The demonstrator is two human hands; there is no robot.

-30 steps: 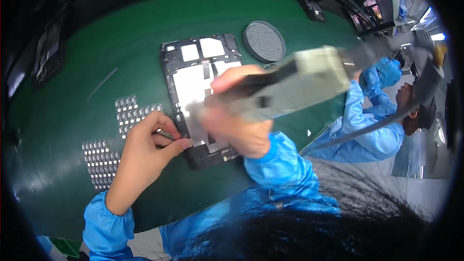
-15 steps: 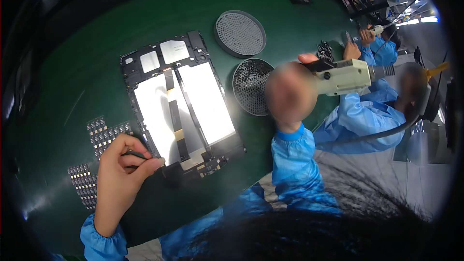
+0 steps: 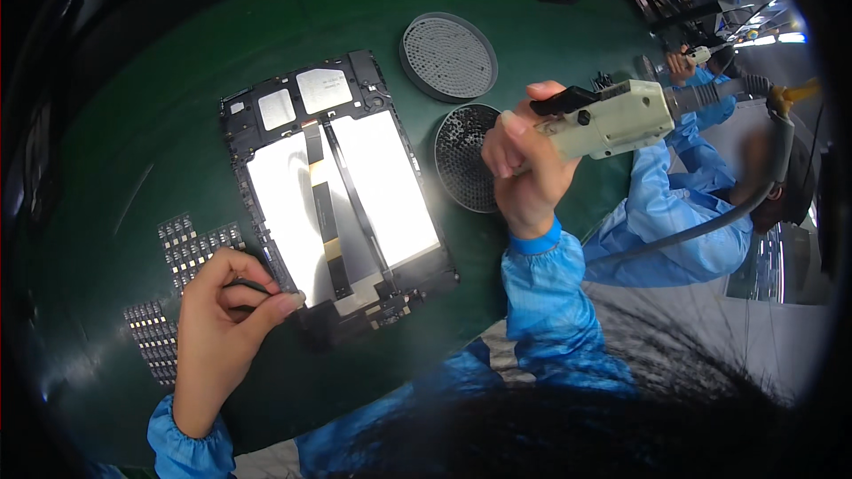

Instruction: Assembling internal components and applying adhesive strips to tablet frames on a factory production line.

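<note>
An opened tablet [image 3: 410, 259] lies on the green table with its inside up, showing bright silver battery areas and a dark flat ribbon cable [image 3: 321, 200]. At its lower left edge, my left hand [image 3: 216, 315] is closed, thumb and forefinger pinching the border. My right hand [image 3: 532, 155] is wrapped round a pale electric screwdriver [image 3: 621, 122] with a black lever. It is held above the right edge of a round perforated screw tray [image 3: 461, 164] dotted with small dark pieces. The screwdriver's tip is hidden behind the hand.
A second round perforated tray [image 3: 448, 55] sits behind the first. Small component panels [image 3: 153, 341] lie left of my left hand. A grey cable [image 3: 741, 204] loops from the screwdriver at the right. A co-worker in a blue smock [image 3: 661, 204] sits close on that side.
My right hand has turned, and the screwdriver has tilted and shifted slightly down and left at its body. The tablet and trays sit slightly differently in view. My left hand stays at the tablet's edge.
</note>
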